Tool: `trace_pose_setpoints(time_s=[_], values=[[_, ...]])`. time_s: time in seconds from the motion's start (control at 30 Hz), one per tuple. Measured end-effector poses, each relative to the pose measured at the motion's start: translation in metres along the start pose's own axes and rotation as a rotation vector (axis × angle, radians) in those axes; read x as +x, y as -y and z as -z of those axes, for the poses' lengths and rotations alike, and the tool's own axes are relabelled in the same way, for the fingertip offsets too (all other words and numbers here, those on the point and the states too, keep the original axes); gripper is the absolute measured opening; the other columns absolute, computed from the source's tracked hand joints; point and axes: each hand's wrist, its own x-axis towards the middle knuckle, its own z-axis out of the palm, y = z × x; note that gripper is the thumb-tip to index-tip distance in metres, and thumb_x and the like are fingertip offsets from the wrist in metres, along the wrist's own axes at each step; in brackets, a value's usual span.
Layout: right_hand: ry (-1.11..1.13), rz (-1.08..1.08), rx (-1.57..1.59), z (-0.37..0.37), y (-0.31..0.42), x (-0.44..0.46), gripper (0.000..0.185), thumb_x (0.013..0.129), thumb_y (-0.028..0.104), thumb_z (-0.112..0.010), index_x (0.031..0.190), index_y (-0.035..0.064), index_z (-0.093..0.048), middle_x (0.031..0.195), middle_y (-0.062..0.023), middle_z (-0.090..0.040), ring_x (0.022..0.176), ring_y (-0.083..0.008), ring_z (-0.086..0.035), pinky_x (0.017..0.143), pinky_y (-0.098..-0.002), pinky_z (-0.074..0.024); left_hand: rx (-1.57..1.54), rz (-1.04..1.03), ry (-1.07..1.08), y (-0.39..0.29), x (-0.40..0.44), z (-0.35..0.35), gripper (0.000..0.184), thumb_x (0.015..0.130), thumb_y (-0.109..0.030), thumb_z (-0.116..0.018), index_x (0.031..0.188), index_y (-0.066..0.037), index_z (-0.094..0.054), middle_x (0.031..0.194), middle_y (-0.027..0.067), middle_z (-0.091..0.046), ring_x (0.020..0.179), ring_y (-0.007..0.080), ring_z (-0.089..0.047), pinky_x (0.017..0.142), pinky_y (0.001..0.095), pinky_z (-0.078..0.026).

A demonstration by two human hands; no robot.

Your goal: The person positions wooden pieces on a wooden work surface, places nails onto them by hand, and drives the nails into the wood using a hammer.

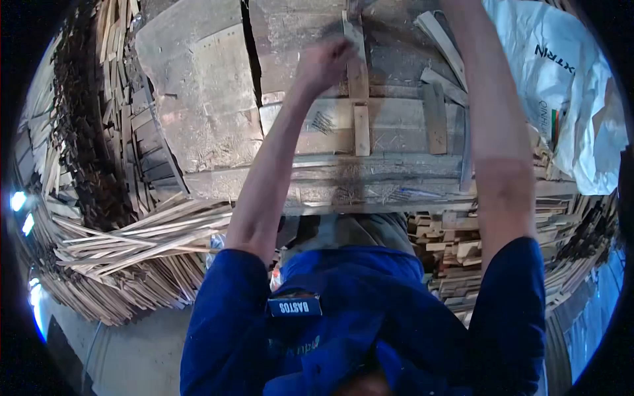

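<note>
While the left hand [327, 66] is hanging in the upper middle of the frame, its fingers [342, 49] are sitting folded inward, close to a fist, and blur is hiding whether they are gripping anything, so I cannot tell. Just beside them, a long wooden strip [358, 82] is running down over the worktop [218, 132], perhaps lying that way to span the boards; a shorter strip [361, 132] is lining up below. To its left, what look like nails [322, 122] are lying loose, presumably for easy reach. Over on the right, the right forearm [498, 99] is crossing the top edge, leaving the right hand and its grip unseen. Farther out, a white sack [581, 125] is slumping at upper right, and slats [145, 231] are heaping at lower left, probably stored off the working surface.
</note>
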Motion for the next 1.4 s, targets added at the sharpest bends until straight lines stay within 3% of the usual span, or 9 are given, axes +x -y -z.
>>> trace_pose_setpoints(time_s=[0.17,0.23,0.37,0.5,0.6,0.83,1.1,1.2,1.4], values=[[-0.272,0.489,0.028,0.047,-0.141,0.014,0.038,0.085,0.031,-0.072,0.094,-0.0034,-0.060,0.088,-0.0210,-0.069,0.080,-0.0385,-0.067,0.069,-0.0430,-0.0522,0.007,0.135,0.201,-0.005,-0.097,0.024,0.023,0.090,-0.030,-0.067,0.096,-0.008,-0.071,0.086,0.0141,-0.069,0.079,0.0331,-0.067,0.071,0.0428,-0.053],[-0.295,0.416,-0.125,0.051,-0.158,-0.034,0.030,0.095,0.028,-0.066,0.113,0.0040,-0.066,0.082,-0.0037,-0.065,0.076,-0.0111,-0.062,0.066,-0.0250,-0.0495,0.058,0.167,0.326,0.001,-0.140,0.022,0.023,0.090,-0.029,-0.068,0.096,-0.007,-0.071,0.091,0.0150,-0.069,0.079,0.0321,-0.068,0.071,0.0419,-0.054],[0.042,-0.103,-0.329,0.060,-0.194,-0.095,0.039,0.092,0.031,-0.067,0.118,0.0021,-0.063,0.078,-0.0015,-0.067,0.067,-0.0108,-0.062,0.064,-0.0265,-0.0501,0.106,0.128,0.254,0.007,-0.178,0.016,0.031,0.091,-0.030,-0.069,0.105,-0.004,-0.069,0.096,0.0193,-0.070,0.080,0.0316,-0.070,0.072,0.0408,-0.054],[0.219,-0.142,-0.605,0.041,-0.255,-0.066,0.038,0.092,0.031,-0.067,0.115,0.0004,-0.063,0.077,-0.0019,-0.066,0.063,-0.0100,-0.061,0.059,-0.0266,-0.0490,0.004,0.162,-0.007,0.006,-0.126,0.019,0.034,0.091,-0.034,-0.068,0.107,-0.004,-0.068,0.101,0.0191,-0.070,0.084,0.0343,-0.069,0.075,0.0421,-0.053],[-0.131,0.120,-0.897,0.021,-0.279,-0.039,0.033,0.092,0.031,-0.068,0.105,0.0010,-0.063,0.072,-0.0011,-0.062,0.058,-0.0073,-0.057,0.052,-0.0245,-0.0449,0.107,0.101,-0.151,0.018,-0.052,0.008,0.039,0.092,-0.037,-0.066,0.110,-0.003,-0.065,0.101,0.0194,-0.069,0.088,0.0389,-0.066,0.078,0.0454,-0.053],[-0.104,-0.143,-0.121,0.025,-0.255,-0.132,0.029,0.097,0.032,-0.064,0.087,0.0055,-0.056,0.066,0.0006,-0.055,0.051,-0.0068,-0.052,0.044,-0.0239,-0.0388,0.396,-0.186,-0.408,0.007,0.072,-0.034,0.043,0.086,-0.037,-0.069,0.111,-0.003,-0.062,0.112,0.0223,-0.065,0.108,0.0373,-0.063,0.085,0.0495,-0.052],[-0.196,-0.219,-0.110,0.051,-0.301,-0.196,0.027,0.098,0.028,-0.064,0.083,0.0066,-0.055,0.067,0.0002,-0.053,0.049,-0.0060,-0.048,0.043,-0.0243,-0.0375,0.640,-0.036,-0.265,-0.006,0.091,-0.044,0.046,0.082,-0.038,-0.072,0.108,-0.001,-0.065,0.117,0.0236,-0.065,0.114,0.0339,-0.061,0.093,0.0466,-0.049],[-0.203,-0.215,-0.182,0.054,-0.307,-0.193,0.032,0.097,0.034,-0.064,0.097,0.0028,-0.059,0.066,-0.0031,-0.056,0.052,-0.0150,-0.054,0.049,-0.0304,-0.0418,0.583,0.112,0.090,-0.004,0.114,-0.034,0.071,0.087,-0.042,-0.068,0.149,-0.020,-0.042,0.149,0.0200,-0.041,0.138,0.0368,-0.038,0.115,0.0470,-0.030],[-0.386,0.233,-0.545,0.045,-0.289,-0.168,0.029,0.097,0.027,-0.062,0.105,-0.0007,-0.060,0.077,-0.0116,-0.062,0.066,-0.0270,-0.060,0.060,-0.0374,-0.0474,0.620,0.110,-0.101,-0.006,0.116,-0.041,0.049,0.080,-0.043,-0.072,0.108,-0.004,-0.067,0.110,0.0218,-0.069,0.109,0.0356,-0.063,0.098,0.0473,-0.046]])
